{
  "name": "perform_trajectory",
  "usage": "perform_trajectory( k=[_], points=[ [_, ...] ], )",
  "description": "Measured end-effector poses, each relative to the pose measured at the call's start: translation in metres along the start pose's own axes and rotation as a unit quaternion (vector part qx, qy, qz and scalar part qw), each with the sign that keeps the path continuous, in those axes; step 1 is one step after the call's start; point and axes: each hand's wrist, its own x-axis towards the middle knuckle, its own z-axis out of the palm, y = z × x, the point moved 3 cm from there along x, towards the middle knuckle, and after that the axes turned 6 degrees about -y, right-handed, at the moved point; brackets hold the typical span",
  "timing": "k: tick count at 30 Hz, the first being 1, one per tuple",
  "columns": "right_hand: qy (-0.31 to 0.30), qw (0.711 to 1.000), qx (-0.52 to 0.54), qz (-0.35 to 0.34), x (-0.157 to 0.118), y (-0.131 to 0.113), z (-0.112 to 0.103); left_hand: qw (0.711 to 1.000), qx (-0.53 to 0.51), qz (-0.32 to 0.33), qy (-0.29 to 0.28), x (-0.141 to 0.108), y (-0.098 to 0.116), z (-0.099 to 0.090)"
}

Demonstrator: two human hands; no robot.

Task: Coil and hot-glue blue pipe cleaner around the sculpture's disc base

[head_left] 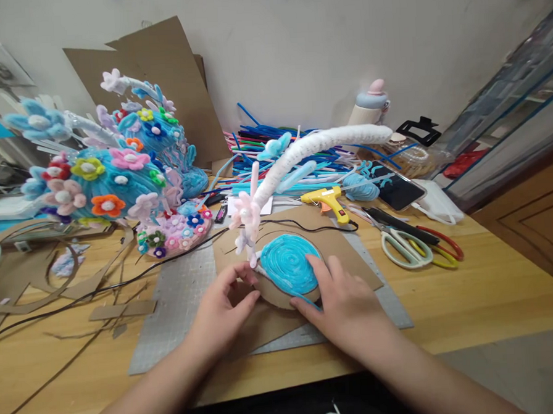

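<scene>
A round cardboard disc [281,299] lies on a larger cardboard sheet [353,261], its top covered by a coiled blue pipe cleaner spiral [291,265]. My right hand [343,296] presses on the spiral's right side, its thumb at a loose blue strand along the front edge. At the disc's left edge, my left hand [228,305] is closed with curled fingers and thumb against the rim. Beside those fingers rises a white fuzzy curved stem [319,144], with pale pink flowers [245,218] low down and a blue flower [273,146] above. The undersides of both hands are hidden.
A yellow glue gun [325,201] lies behind the disc, its black cord running left. Scissors [406,249] and pliers [440,245] are at right, near a phone [398,185]. Flower-covered blue decorations [117,178] stand left; pipe cleaners [255,155] pile by the wall.
</scene>
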Motion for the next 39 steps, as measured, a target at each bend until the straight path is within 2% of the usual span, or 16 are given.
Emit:
perform_trajectory(
  k=[2, 6, 13, 15, 20, 25, 28, 30, 32, 34, 36, 39],
  points=[
    [0.005, 1.000, -0.001, -0.003, 0.000, 0.000, 0.000, 1.000, -0.026, -0.004, 0.006, -0.001, -0.003, -0.001],
    [0.012, 1.000, -0.002, -0.005, -0.001, 0.001, 0.000, 0.999, 0.012, -0.005, 0.042, -0.003, -0.001, -0.007],
    [0.004, 1.000, -0.006, -0.004, -0.001, 0.000, -0.001, 0.985, 0.076, -0.081, 0.132, -0.009, 0.004, -0.024],
    [-0.006, 1.000, -0.006, -0.002, -0.001, 0.000, -0.001, 0.983, 0.082, -0.091, 0.139, -0.009, 0.003, -0.025],
    [-0.023, 1.000, -0.002, 0.004, 0.000, 0.000, -0.002, 0.993, 0.042, -0.052, 0.094, -0.006, 0.004, -0.016],
    [-0.037, 0.999, 0.003, 0.003, 0.000, 0.000, -0.001, 0.997, -0.063, 0.032, -0.019, -0.003, 0.016, 0.006],
    [-0.037, 0.999, -0.003, 0.005, 0.000, -0.001, 0.000, 0.993, -0.102, 0.044, -0.031, -0.001, 0.017, 0.012],
    [-0.031, 0.999, -0.007, 0.004, 0.000, -0.001, 0.000, 0.998, -0.061, 0.034, 0.008, 0.000, 0.014, 0.010],
    [-0.025, 1.000, -0.011, 0.001, 0.000, -0.001, 0.001, 0.997, 0.026, 0.021, 0.070, 0.000, 0.009, 0.002],
    [-0.020, 1.000, -0.011, -0.002, 0.000, -0.001, 0.000, 0.990, 0.096, 0.005, 0.102, 0.000, 0.007, -0.006],
    [-0.019, 1.000, -0.009, -0.005, -0.001, 0.000, 0.000, 0.984, 0.155, -0.025, 0.080, 0.000, 0.006, -0.009],
    [-0.020, 1.000, -0.007, -0.006, -0.001, 0.000, 0.000, 0.964, 0.259, -0.054, 0.004, 0.002, 0.009, -0.004]
  ],
)
